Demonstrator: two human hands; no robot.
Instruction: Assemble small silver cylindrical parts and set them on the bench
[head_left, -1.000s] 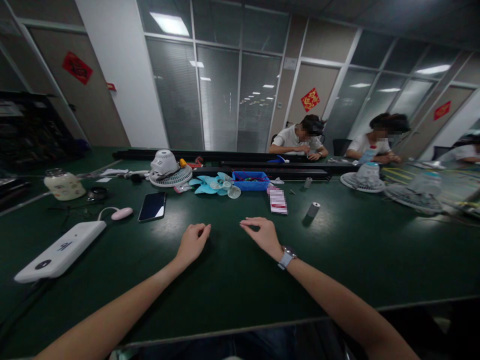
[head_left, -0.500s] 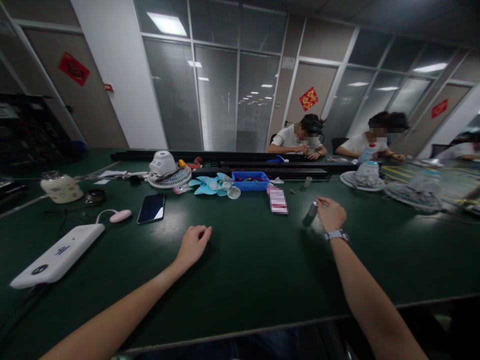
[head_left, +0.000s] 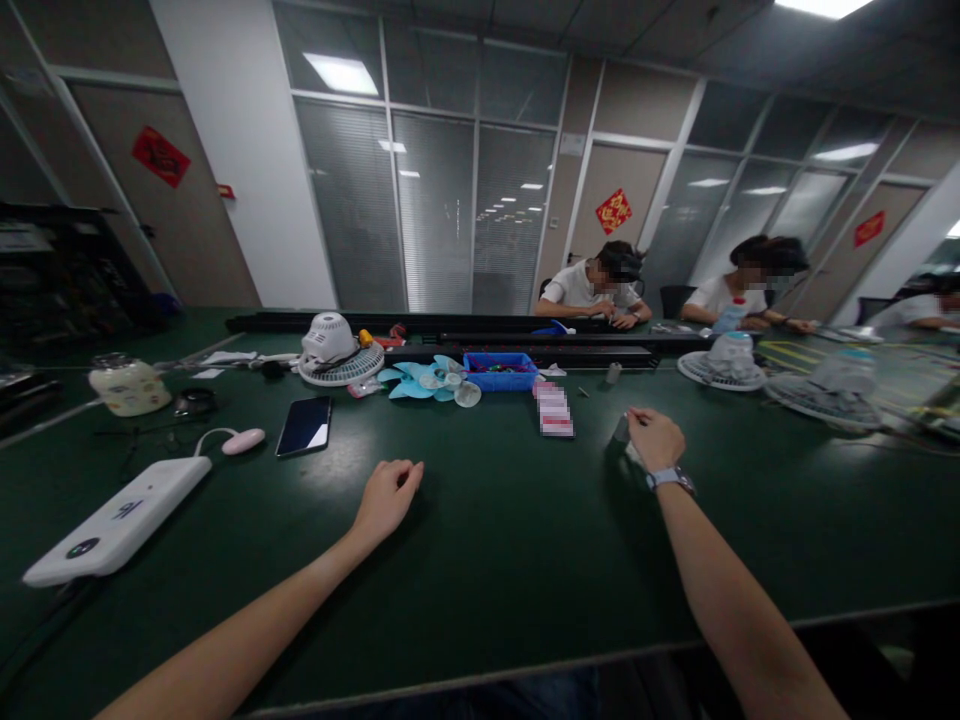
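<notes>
On the dark green table, slightly left of the middle, rests my left hand [head_left: 388, 495]. Its fingers are curled in and nothing shows in them. My right hand [head_left: 656, 438], with a watch [head_left: 671, 478] at the wrist, is at the right. Its pinched fingertips meet the upper end of a small grey cylinder [head_left: 620, 430], partly covered by the hand. A pale patch under this hand is too blurred to name. Behind it stands another small cylinder [head_left: 613, 373], with a thin little piece [head_left: 583, 392] lying to its left. A pink-and-white pack [head_left: 553, 410], partly pixelated, lies between the hands.
Farther back are a blue bin [head_left: 500, 382] of small parts, light-blue fan blades [head_left: 424, 380] and a white fan [head_left: 330, 340]. More fan parts [head_left: 724, 362] stand at right. A phone [head_left: 304, 426], white power bank [head_left: 124, 520] and jar [head_left: 129, 385] lie left. Two co-workers sit opposite.
My right hand has moved slightly left and down, now covering more of the grey cylinder. The left hand stays in place. The whole view has tilted up a little.
</notes>
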